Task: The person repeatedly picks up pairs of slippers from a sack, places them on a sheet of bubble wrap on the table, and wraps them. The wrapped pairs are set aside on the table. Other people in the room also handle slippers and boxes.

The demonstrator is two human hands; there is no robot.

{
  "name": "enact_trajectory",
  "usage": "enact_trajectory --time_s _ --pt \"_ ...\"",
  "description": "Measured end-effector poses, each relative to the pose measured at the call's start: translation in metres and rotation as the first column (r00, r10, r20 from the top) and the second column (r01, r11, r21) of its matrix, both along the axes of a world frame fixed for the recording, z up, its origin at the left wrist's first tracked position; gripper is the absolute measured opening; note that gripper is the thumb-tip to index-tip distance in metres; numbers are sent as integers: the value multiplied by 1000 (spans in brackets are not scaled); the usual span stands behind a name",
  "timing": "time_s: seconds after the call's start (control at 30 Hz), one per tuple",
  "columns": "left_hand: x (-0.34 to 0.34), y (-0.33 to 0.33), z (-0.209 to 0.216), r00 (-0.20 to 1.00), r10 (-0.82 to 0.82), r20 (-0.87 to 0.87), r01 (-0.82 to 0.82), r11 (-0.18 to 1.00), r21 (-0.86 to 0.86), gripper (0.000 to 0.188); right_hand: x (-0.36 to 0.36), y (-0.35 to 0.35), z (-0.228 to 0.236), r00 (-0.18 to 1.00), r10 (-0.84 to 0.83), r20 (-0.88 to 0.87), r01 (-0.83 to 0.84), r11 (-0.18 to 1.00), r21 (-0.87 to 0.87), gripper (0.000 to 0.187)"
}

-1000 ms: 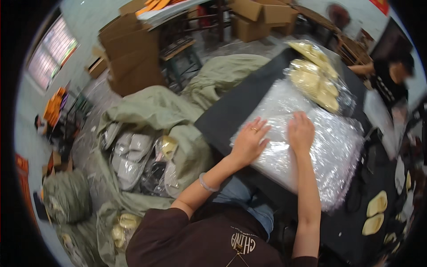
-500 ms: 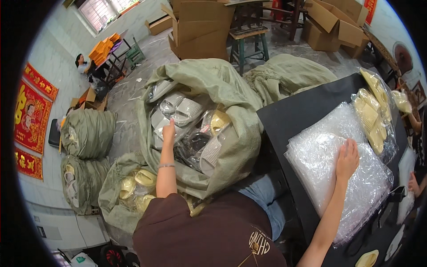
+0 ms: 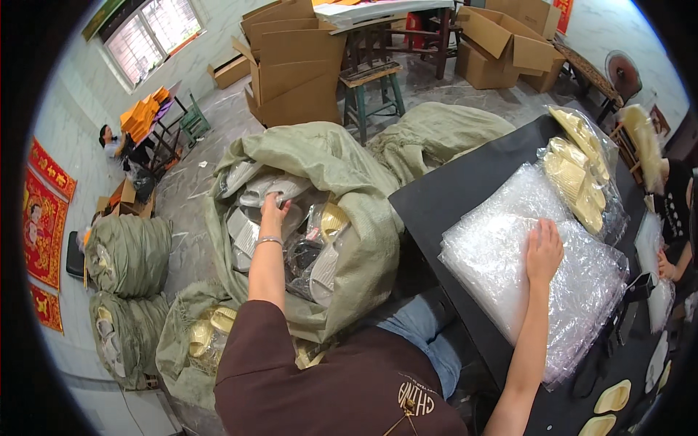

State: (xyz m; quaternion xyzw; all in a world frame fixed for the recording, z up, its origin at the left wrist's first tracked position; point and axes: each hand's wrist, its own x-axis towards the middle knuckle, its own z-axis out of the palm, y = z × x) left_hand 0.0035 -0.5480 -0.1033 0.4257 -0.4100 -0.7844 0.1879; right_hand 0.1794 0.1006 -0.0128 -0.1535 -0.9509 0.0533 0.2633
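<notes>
The left hand (image 3: 274,209) grasped grey slippers (image 3: 294,187) inside the open green sack (image 3: 367,254), its fingers at their near edge. Farther right, the right hand (image 3: 544,254) lay flat, fingers unclenched, atop clear plastic bags (image 3: 486,251).

lettering in view. brown shirt (image 3: 320,385): bold, pale capitals set in a curve at the chest, with a smaller pale line beside them. left wall: red upper strip (image 3: 52,168), red square panel (image 3: 47,236) and red lower strip (image 3: 46,309), all bearing yellow characters, the panel's largest at its left edge. top right: red hanging (image 3: 563,13), its marks too small to tell.
</notes>
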Motion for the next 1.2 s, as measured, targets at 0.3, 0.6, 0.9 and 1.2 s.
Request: enact_trajectory --time_s 0.3,0.6,0.9,1.2 --pt "161 29 132 972 -219 -82 118 762 -637 22 2 3 -4 999 -36 -35 35 999 -11 37" --pt "150 146 241 657 -414 -630 202 902 -382 21 -10 29 -20 989 66 -134 -115 910 -398 40" --pt "65 375 148 -48 -923 -382 992 1 -128 36 54 63 65 704 -493 -511 -710 -479 -516 40" --pt "88 413 154 -95 -864 494 346 -494 -798 55 180 116 59 873 -379 -306 240 882 -406 21"
